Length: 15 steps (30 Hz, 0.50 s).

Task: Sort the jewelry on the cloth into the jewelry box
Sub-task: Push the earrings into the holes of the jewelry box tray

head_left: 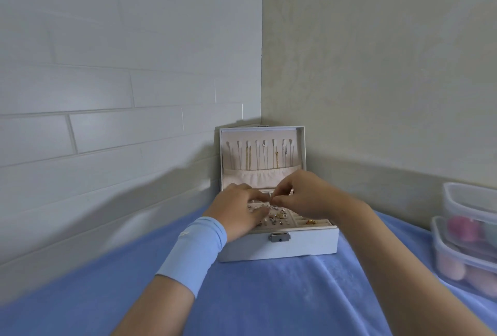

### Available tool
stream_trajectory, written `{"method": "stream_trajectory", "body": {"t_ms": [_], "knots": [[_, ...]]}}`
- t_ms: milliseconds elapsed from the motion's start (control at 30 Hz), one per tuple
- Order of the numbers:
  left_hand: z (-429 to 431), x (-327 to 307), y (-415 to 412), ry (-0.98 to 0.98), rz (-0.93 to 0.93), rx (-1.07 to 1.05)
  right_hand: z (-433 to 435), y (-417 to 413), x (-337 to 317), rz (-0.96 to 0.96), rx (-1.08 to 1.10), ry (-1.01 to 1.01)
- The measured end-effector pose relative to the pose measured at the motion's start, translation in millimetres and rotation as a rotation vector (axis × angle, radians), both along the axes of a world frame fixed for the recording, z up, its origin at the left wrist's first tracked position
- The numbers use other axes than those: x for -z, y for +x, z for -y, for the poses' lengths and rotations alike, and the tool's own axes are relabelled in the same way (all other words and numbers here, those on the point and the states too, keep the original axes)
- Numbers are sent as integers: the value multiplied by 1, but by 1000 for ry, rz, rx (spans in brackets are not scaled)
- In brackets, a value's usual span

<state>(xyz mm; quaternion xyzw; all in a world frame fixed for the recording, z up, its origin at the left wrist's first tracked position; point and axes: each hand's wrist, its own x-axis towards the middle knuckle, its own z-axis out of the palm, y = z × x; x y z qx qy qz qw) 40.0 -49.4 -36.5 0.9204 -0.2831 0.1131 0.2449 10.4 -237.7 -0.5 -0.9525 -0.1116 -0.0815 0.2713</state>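
Head view: nearest lies the blue cloth, spread over the surface under both forearms; a pale blue sleeve band sits just behind the left grip. Right below both grips stands the white jewelry box, open, its metal latch facing the person. The left grip rests on the left part of the box's tray, fingers fairly straight and holding nothing. The right grip, just beside it and above the tray's middle, has its fingers curled, thumb and forefinger pinching a small piece too tiny to identify. Beneath and between the grips lie small earrings; a gold ring sits under the right grip. Beyond both grips the lid stands upright with necklaces hanging inside. Well to the right of the right grip are stacked clear plastic containers.
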Motion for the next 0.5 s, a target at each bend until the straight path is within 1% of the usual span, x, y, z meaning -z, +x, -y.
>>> {"method": "stream_trajectory", "body": {"t_ms": [133,200,300,433,500], "knots": [[-7,6,-34,45,105,-2,-16,-40,-5,-137,-116,-146],[-14,9,-54,56,82,16,-21,-58,-2,-203,-147,-160],[-24,10,-89,89,-38,32,-25,-87,5,-287,-193,-177],[-32,15,-127,228,-268,55,-29,-119,15,-395,-239,-234],[-35,21,-140,197,-339,80,-30,-130,18,-434,-237,-257]]}}
